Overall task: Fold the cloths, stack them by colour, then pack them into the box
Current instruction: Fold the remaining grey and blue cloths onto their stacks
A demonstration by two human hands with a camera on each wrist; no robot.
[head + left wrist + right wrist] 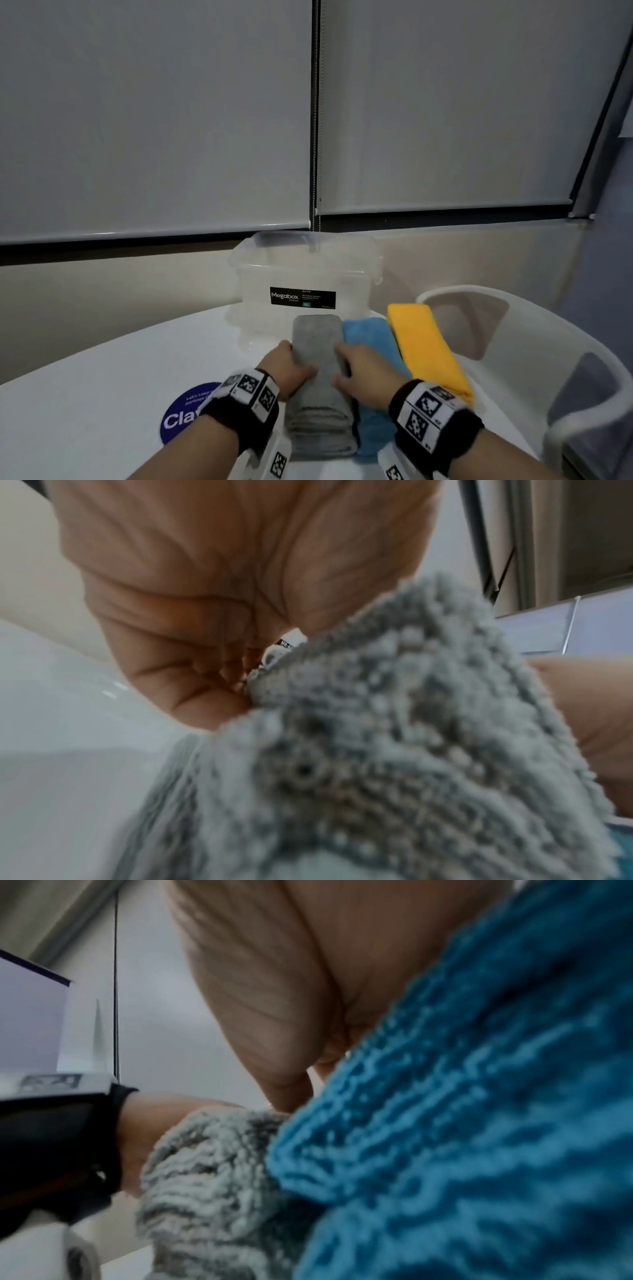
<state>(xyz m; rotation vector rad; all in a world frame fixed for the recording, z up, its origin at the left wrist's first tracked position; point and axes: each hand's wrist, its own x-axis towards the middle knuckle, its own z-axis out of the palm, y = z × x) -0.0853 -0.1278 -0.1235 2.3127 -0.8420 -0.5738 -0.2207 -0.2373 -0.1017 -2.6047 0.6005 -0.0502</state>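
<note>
A stack of folded grey cloths [317, 346] lies on the white table, in front of the clear Megabox box [305, 274]. My left hand [289, 363] grips its left side with curled fingers [205, 685], thumb on top. From the other side my right hand [363, 373] holds the stack, thumb on the grey top and fingers down between grey and blue. Right beside it sits a folded blue stack [370, 335], with a yellow stack [424, 349] further right. The wrist views show the grey cloth [394, 750] and blue cloth [479, 1123] close up.
A white chair [534, 346] stands at the table's right edge, just beyond the yellow stack. A round blue sticker [181, 418] lies on the table [102, 370] near my left wrist. The box stands against the wall under grey blinds.
</note>
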